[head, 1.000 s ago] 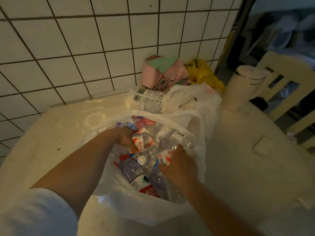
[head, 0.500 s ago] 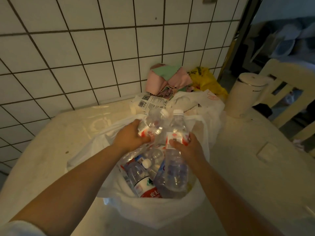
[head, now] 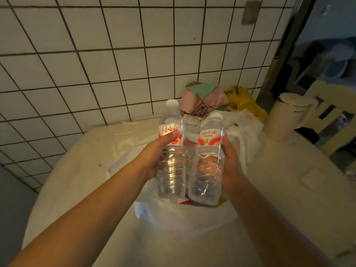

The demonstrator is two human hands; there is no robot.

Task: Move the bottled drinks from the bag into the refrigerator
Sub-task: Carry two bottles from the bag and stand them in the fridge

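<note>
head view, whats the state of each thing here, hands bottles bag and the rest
left hand: grips the left bottle
right hand: grips the right bottle
left bottle: capped, upright, lifted above the bag
right bottle: capped, nearly upright, lifted above the bag
white bag: open on the table, more bottles inside
kettle: lid shut, upright on the table
pink cloth: crumpled against the wall
yellow bag: crumpled beside the cloth

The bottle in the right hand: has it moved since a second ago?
Yes. The bottle in the right hand has risen out of the white bag and now stands upright above it.
</note>
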